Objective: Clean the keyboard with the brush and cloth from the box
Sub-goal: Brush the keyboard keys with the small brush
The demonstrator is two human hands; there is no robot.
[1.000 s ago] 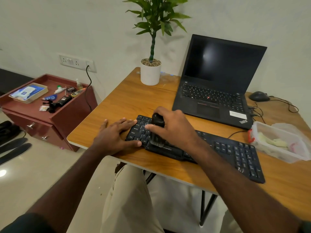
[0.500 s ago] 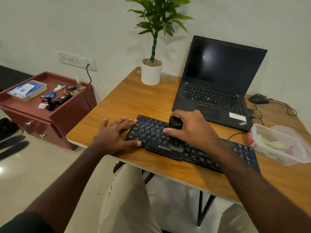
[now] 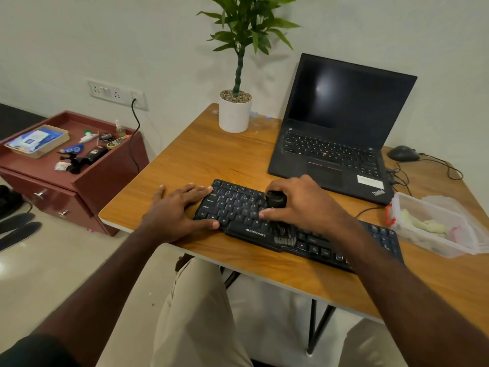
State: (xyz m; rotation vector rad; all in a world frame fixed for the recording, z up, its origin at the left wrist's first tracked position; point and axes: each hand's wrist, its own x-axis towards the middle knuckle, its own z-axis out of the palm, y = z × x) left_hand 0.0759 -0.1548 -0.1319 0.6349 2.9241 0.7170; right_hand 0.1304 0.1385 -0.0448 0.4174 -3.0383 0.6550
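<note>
While the left hand (image 3: pixel 176 213) lies spread, steadying the black keyboard (image 3: pixel 238 207), the right hand (image 3: pixel 304 205) grips a black brush (image 3: pixel 276 202) — bristles down.

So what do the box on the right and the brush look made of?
The box looks like thin translucent plastic with a glossy finish: the pale cloth inside shows through its walls. The brush, gripped by the right hand, seems to have a black, slightly shiny plastic handle; its bristles on the keyboard look pale and stiff, probably synthetic, though blur leaves that open.
</note>
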